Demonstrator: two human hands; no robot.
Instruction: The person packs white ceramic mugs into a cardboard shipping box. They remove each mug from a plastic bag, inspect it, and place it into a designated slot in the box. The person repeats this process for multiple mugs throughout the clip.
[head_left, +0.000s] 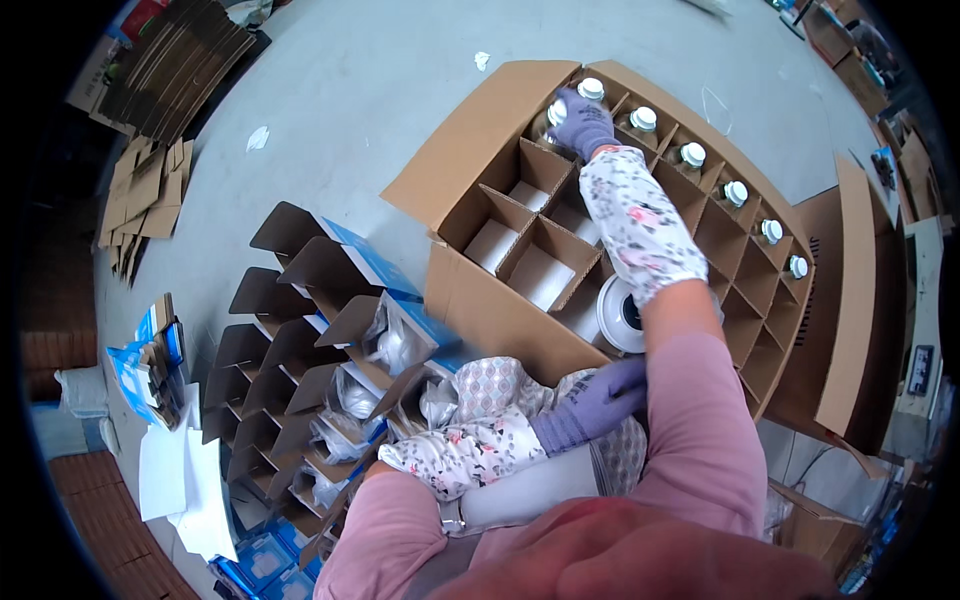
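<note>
A large cardboard carton (510, 315) with cardboard dividers stands open before me. My right hand (585, 124), in a purple glove, is at its far left corner, with the fingers around the neck of a clear bottle with a white cap (556, 112). Several more white-capped bottles (643, 120) sit in the cells along the far side. My left hand (604, 397), also gloved, is low at the carton's near edge, its fingers partly hidden behind my right arm. Just beyond it is a white round part with a dark centre (616, 313), partly covered by that arm; whether my left hand touches it is unclear.
Open blue-and-brown boxes (300, 367) stand in rows at left, several with plastic-wrapped white items (394, 345). White sheets (187, 480) and flattened cardboard (146, 191) lie farther left. Another open carton (847, 315) stands at right. Paper scraps (257, 138) lie on the floor.
</note>
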